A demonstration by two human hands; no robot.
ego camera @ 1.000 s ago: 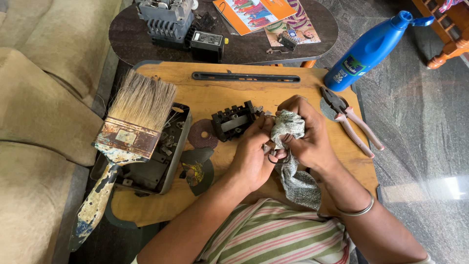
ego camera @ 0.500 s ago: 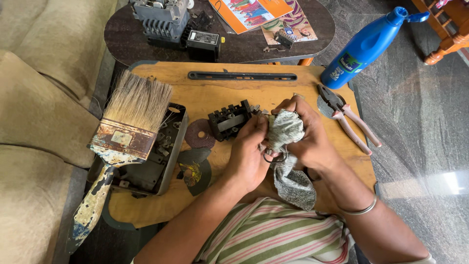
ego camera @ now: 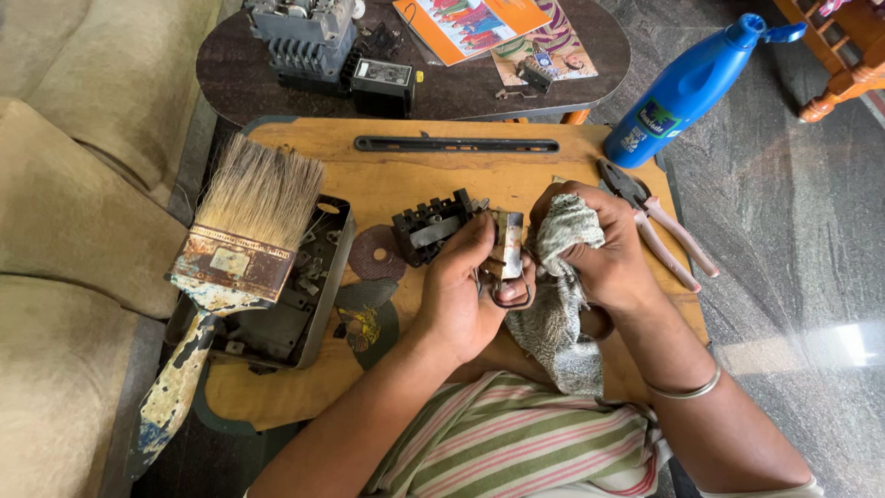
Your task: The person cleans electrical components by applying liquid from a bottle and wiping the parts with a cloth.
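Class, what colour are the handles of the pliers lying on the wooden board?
The handles of the pliers are pale pink with dark metal jaws, clearest in the head view.

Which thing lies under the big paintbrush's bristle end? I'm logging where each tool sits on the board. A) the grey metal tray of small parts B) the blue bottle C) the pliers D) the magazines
A: the paintbrush lies with its ferrule and bristles across the grey metal tray at the left of the wooden board, while its handle overhangs the board's edge.
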